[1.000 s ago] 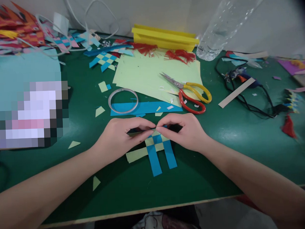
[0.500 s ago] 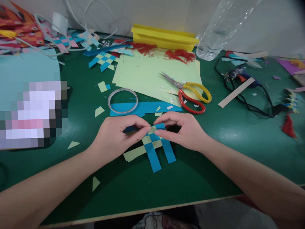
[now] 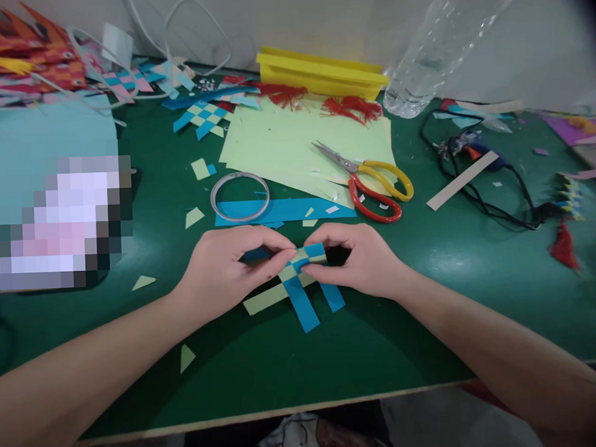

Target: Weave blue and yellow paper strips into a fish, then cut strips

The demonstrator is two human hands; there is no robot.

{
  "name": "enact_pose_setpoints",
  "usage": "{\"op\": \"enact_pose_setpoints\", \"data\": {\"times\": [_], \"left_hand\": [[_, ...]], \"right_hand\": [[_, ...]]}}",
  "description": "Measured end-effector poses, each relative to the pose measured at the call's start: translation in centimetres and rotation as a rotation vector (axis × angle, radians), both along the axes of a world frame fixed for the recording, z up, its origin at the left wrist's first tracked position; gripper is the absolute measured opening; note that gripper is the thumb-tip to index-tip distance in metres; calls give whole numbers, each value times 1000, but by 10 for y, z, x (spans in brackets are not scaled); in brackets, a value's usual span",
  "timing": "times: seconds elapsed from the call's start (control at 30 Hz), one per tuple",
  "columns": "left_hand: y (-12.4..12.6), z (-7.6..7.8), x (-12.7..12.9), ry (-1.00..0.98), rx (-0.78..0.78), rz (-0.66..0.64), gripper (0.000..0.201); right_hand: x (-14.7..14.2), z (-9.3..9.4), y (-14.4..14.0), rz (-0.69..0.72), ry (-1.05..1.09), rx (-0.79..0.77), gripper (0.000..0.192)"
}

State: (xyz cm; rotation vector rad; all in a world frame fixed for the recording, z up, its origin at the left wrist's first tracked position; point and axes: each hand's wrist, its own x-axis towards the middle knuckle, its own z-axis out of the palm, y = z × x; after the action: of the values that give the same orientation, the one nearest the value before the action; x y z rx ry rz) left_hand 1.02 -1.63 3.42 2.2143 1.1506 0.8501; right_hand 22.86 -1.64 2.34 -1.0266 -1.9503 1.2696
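1. Green scrap (image 3: pixel 143 282): loose near my left forearm; a careless sweep could drag it.
2. My left hand (image 3: pixel 231 258): thumb and fingers pinch the weave's upper left edge. Squeezing too hard could crease it.
3. Woven paper piece (image 3: pixel 295 268): blue and pale green, between both hands; can't tell if it touches the table (image 3: pixel 255 388). Loose tails hang out, so uneven tugging could pull a strip free.
4. My right hand (image 3: pixel 358 254): grips its right side, thumb in front. A slipping thumb might skew the squares.
5. Scissors (image 3: pixel 353 167): just beyond my right hand; reaching forward could knock them.
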Motion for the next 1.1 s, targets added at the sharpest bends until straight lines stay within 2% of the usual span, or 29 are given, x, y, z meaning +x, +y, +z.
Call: {"op": "enact_pose_setpoints", "data": {"times": [0.17,0.3,0.5,0.6,0.8,1.1], "left_hand": [[0,-1,-1,-4,-8,10,12],[0,-3,-3,-16,-29,64,13],[2,-7,-7,-41,-52,146,10],[4,-7,-6,-58,-87,108,10],[4,-6,-5,-50,-133,6,18],[8,-5,-3,5,-165,-13,30]], "right_hand": [[0,-2,-1,5,-25,-7,15],[0,-1,-1,-10,-17,-2,16],[1,-2,2,-98,24,74,22],[1,-3,2,-129,26,84,20],[1,0,2,-98,-10,148,13],[1,-1,1,-83,-80,258,15]]}}
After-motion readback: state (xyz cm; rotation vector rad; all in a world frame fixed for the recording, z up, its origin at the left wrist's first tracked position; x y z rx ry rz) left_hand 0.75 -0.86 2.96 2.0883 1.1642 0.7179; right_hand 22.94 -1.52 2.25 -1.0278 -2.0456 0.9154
